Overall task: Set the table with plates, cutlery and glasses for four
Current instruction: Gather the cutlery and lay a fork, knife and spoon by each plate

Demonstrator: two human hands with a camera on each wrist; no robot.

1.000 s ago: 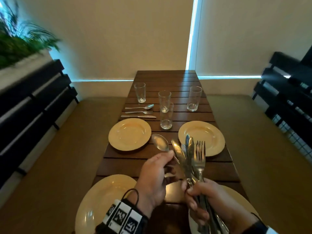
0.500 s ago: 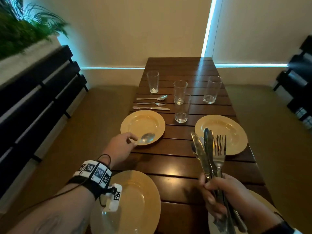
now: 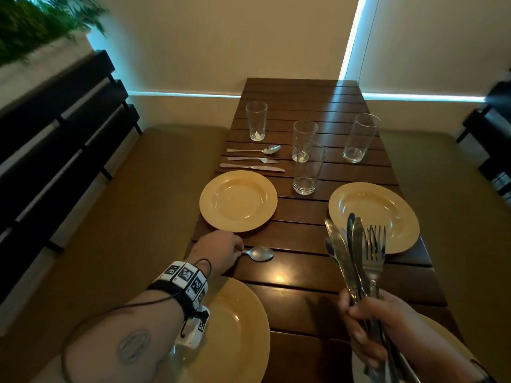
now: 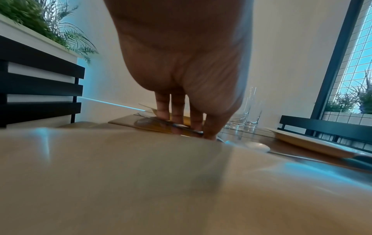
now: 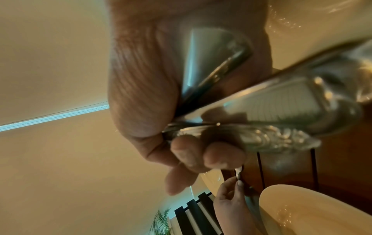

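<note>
Cutlery half laid on a slatted table

Cutlery is split three ways across the dark wooden table [image 3: 318,275], which carries four yellow plates: the near left plate [image 3: 240,327] under the left forearm, the far left plate [image 3: 238,200], the far right plate [image 3: 373,214], and the near right plate [image 3: 442,330], mostly hidden behind the right hand. Four clear glasses stand upright beyond the far plates; the nearest glass [image 3: 307,170] overlaps another in the head view.

The right hand [image 3: 370,322] is curled tightly round a bundle of cutlery [image 3: 356,252], with knives and forks fanning upward in front of the far right plate.

Beyond the far left plate a laid set [image 3: 253,158] lies flat: spoon, fork and knife side by side, handles toward the table's left edge.

The left hand [image 3: 218,252] pinches the handle of a single spoon [image 3: 260,253], whose bowl rests on the wood between the two left plates, just apart from the far one.
</note>
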